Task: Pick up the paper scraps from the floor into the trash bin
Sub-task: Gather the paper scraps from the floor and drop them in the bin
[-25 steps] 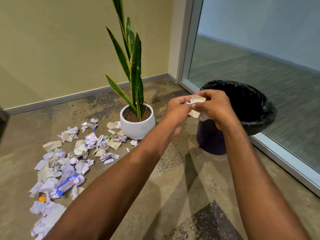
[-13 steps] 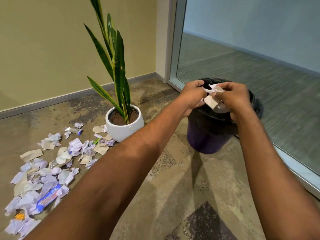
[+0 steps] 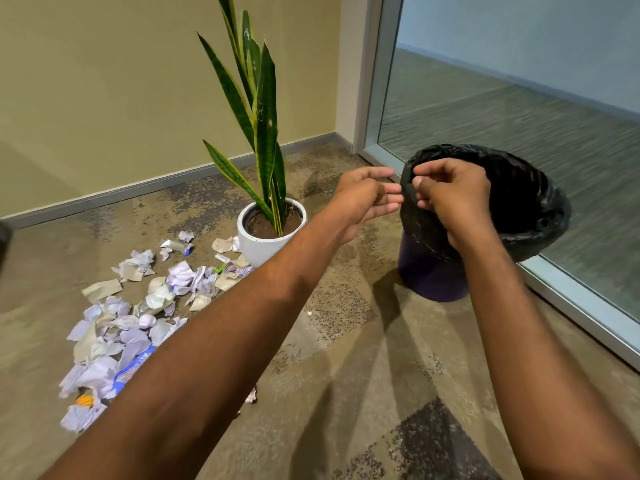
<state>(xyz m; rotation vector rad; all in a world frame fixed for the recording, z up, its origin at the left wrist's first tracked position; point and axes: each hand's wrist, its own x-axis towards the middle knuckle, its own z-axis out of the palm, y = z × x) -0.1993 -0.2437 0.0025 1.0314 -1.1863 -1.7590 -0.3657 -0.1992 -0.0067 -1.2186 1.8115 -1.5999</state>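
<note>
The trash bin (image 3: pixel 431 277) is dark purple with a black bag liner (image 3: pixel 530 206) and stands on the floor at the right. My right hand (image 3: pixel 453 199) hovers over the bin's near-left rim with loosely curled fingers, and no paper shows in it. My left hand (image 3: pixel 363 199) hangs just left of the bin, fingers relaxed and spread, holding nothing. Several crumpled white and beige paper scraps (image 3: pixel 131 327) lie in a pile on the floor at the left, partly hidden by my left forearm. One small scrap (image 3: pixel 251 395) lies apart beside that forearm.
A snake plant in a white pot (image 3: pixel 263 247) stands between the scrap pile and the bin. A glass wall (image 3: pixel 519 98) with a metal frame runs behind and to the right of the bin. Among the scraps lie a blue wrapper (image 3: pixel 133 370) and an orange bit (image 3: pixel 84 399).
The scraps that both hands pinched over the bin are gone from my fingers. Both hands are now empty, and the left hand has drawn back to the left of the rim.
</note>
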